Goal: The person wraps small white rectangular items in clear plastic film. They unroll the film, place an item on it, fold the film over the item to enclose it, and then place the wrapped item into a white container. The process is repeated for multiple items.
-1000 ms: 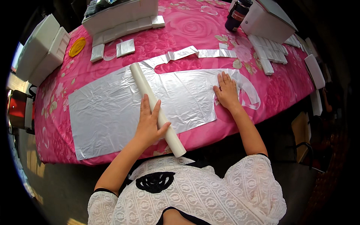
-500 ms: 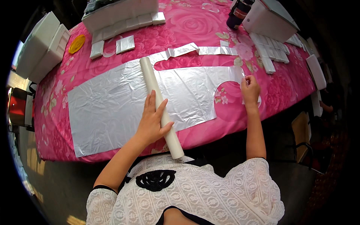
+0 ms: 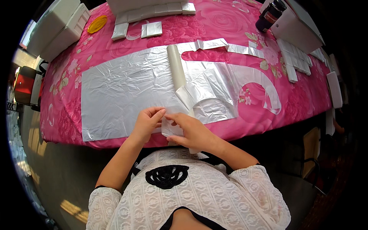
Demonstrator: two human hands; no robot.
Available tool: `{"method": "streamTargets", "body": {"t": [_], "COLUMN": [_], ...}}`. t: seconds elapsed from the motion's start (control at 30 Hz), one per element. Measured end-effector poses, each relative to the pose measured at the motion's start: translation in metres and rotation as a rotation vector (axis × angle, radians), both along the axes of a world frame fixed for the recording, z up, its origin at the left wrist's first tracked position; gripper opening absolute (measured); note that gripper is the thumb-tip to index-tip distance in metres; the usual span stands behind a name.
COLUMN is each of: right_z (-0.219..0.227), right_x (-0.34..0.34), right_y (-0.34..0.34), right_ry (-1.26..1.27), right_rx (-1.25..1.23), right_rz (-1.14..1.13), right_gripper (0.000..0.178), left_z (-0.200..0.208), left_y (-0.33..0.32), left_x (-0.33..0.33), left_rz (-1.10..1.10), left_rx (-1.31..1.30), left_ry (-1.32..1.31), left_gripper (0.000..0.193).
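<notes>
At the near edge of a table (image 3: 245,15) draped in pink floral cloth, a person's left hand (image 3: 145,122) and right hand (image 3: 191,132) pinch the folded end of a clear plastic sheet (image 3: 122,92), apparently to start wrapping it onto a white roll (image 3: 177,71). The roll lies across the sheet, its long axis running from the person toward the far side. Foil strips (image 3: 214,44) lie beyond.
</notes>
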State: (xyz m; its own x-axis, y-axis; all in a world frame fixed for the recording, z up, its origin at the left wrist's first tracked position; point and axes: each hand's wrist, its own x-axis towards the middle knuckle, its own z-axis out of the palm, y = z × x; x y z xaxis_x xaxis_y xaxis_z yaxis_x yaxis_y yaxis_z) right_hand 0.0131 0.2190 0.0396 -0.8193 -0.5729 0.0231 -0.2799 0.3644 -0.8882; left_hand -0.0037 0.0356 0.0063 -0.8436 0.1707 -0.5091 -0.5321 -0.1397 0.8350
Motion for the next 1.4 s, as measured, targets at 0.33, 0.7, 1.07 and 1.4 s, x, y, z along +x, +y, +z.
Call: {"method": "streamTargets", "body": {"t": [0.33, 0.7, 1.07, 1.4], "right_z": [0.004, -0.021, -0.031, 0.000], "right_x": [0.004, -0.019, -0.027, -0.003], "right_y": [0.003, 0.066, 0.271, 0.017], "right_ry": [0.182, -0.413, 0.534, 0.068], "right_rx": [0.078, -0.714, 0.152, -0.093], "right_rz": [-0.354, -0.506, -1.444, -0.338], "right_gripper": [0.030, 0.014, 0.024, 0.024], "left_z": [-0.003, -0.018, 0.002, -0.001], "left_y": [0.008, 0.011, 0.021, 0.033], "left_x": [-0.003, -0.011, -0.015, -0.007], "left_rz": [-0.062, -0.118, -0.131, -0.240], "left_rx": [0.141, 0.375, 0.143, 0.098], "left_ry": [-0.023, -0.034, -0.106, 0.093], "left_gripper": [0.018, 0.044, 0.019, 0.038]}}
